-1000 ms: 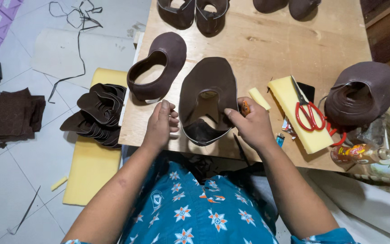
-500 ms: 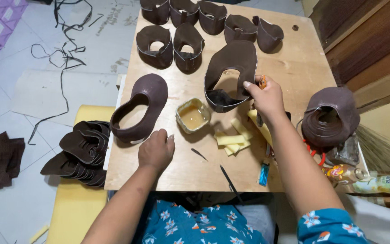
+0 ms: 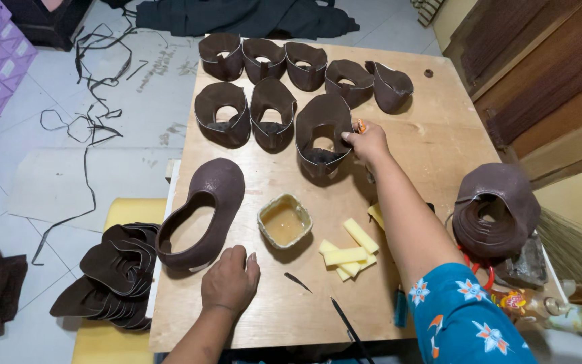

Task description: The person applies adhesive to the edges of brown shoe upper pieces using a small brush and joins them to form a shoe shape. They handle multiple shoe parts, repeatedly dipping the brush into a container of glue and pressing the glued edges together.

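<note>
My right hand (image 3: 366, 142) reaches far across the wooden table (image 3: 439, 141) and grips the edge of a brown leather shoe upper (image 3: 322, 120), set down beside two others in a row. A small orange-tipped tool pokes out of that hand. My left hand (image 3: 230, 282) rests on the table near the front, fingers curled, touching the rim of another brown upper (image 3: 211, 190) lying at the left edge. A small tub of amber glue (image 3: 284, 221) sits between my arms.
Several more brown uppers (image 3: 304, 64) line the far edge. Yellow foam strips (image 3: 345, 253) lie by the glue. A stack of uppers (image 3: 496, 209) stands at the right, a pile of cut pieces (image 3: 112, 269) on a yellow stool left. Scraps litter the floor.
My right hand carried the upper from in front of me out to the far rows and set it down. My left hand let go and dropped to the near table edge.
</note>
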